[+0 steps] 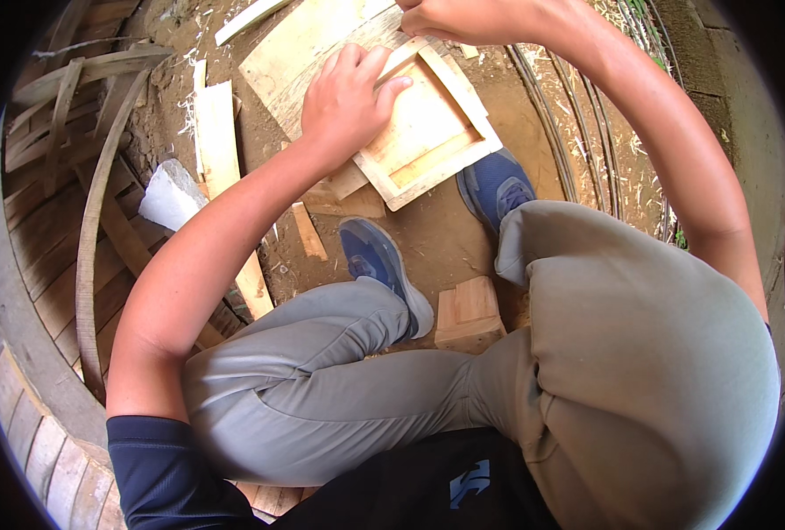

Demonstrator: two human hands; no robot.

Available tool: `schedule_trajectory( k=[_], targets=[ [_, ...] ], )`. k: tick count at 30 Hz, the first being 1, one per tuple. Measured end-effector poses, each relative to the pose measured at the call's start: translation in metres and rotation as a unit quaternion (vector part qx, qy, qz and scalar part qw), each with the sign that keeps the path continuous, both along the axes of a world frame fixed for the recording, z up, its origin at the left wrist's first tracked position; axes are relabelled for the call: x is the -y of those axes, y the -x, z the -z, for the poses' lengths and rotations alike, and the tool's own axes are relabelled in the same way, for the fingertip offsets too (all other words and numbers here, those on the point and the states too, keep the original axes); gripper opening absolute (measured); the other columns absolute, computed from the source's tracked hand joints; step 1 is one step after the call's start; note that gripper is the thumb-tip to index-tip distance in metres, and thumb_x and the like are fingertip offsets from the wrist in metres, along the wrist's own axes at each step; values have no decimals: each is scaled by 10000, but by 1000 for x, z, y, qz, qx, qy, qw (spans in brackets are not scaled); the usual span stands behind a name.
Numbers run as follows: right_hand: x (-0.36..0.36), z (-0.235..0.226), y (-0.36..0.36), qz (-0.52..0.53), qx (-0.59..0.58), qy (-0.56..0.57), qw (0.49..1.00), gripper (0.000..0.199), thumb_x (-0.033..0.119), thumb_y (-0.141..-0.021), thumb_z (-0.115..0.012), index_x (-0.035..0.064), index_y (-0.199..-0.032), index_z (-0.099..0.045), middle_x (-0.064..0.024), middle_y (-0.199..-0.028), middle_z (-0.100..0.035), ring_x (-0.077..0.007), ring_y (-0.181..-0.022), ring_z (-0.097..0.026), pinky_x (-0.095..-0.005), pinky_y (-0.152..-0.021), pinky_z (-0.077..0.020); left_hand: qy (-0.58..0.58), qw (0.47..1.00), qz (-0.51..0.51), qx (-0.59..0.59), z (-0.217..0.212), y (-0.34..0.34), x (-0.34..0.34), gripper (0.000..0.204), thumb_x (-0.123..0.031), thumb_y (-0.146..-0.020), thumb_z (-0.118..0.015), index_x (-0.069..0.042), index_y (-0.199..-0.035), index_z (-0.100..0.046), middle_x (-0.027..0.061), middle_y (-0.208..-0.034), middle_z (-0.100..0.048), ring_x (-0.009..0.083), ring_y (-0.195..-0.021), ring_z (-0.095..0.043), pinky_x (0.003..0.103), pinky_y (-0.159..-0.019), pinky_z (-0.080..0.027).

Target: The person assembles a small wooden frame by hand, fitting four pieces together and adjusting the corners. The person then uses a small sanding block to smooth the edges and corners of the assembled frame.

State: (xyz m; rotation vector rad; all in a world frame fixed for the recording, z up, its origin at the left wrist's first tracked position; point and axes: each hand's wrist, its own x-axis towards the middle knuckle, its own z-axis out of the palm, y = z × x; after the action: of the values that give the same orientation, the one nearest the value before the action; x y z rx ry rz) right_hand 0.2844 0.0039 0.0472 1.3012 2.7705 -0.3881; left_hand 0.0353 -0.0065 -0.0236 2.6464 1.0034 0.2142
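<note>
A shallow wooden frame [445, 168] with a recessed panel [423, 115] lies tilted in front of my feet, over a wider board. My left hand [347, 99] is closed over the frame's left side, its thumb on the inner side of a thin wooden strip [401, 62] there. At the frame's far corner is my right hand [450, 18], its fingers curled and partly cut off by the upper edge of the picture. What it holds, if anything, is hidden. Beneath the frame, a wide pale board [282, 66] reaches out to the far left.
Wood offcuts [309, 231] and a long plank [218, 132] lie on the dirt at left, beside a whitish block [172, 194]. A wooden block [469, 309] sits between my legs. Thin rods [578, 132] and shavings run along the right. Curved slats [101, 203] stand at far left.
</note>
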Motion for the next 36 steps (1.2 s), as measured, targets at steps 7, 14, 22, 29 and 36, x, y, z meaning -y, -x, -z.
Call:
schedule_trajectory(
  k=[7,14,22,29,36],
  targets=[
    [-2,6,2,-77,5,-92,993,215,186,-918,-592,26,-944,-733,-153,-971,-733,-337,-966,-730,-427,-856,-584,37,998,-17,-49,-7,-4,1,481,-492,-1005,-607,-110,-1295,-643,120,-1116,-603,297,-1104,-602,437,-929,-505],
    [-1,4,5,-49,9,-78,996,201,178,-917,-580,32,-886,-714,-138,-920,-714,-313,-943,-722,-424,-838,-579,33,997,-21,-60,-7,-3,1,489,-506,-1003,-608,-111,-1289,-655,110,-1101,-610,285,-1093,-611,427,-921,-511],
    [-3,17,-5,-149,-15,-167,975,196,210,-922,-573,68,-839,-681,-99,-888,-661,-271,-883,-689,-419,-806,-559,2,1000,-10,-19,2,0,0,438,-482,-995,-627,-118,-1240,-632,101,-1032,-583,291,-941,-624,435,-786,-504],
    [-3,25,-7,-142,-28,-165,976,192,211,-939,-549,66,-874,-657,-98,-892,-642,-273,-877,-673,-413,-816,-548,6,1000,-13,-15,1,-1,1,435,-482,-993,-630,-114,-1226,-636,101,-1027,-579,293,-928,-625,438,-782,-504],
    [-1,30,-6,-128,-20,-133,983,203,205,-956,-521,41,-929,-636,-129,-947,-630,-293,-912,-656,-421,-852,-536,0,1000,-9,-13,1,0,0,443,-493,-992,-630,-111,-1216,-638,99,-1023,-573,289,-925,-625,435,-777,-506]
  ],
)
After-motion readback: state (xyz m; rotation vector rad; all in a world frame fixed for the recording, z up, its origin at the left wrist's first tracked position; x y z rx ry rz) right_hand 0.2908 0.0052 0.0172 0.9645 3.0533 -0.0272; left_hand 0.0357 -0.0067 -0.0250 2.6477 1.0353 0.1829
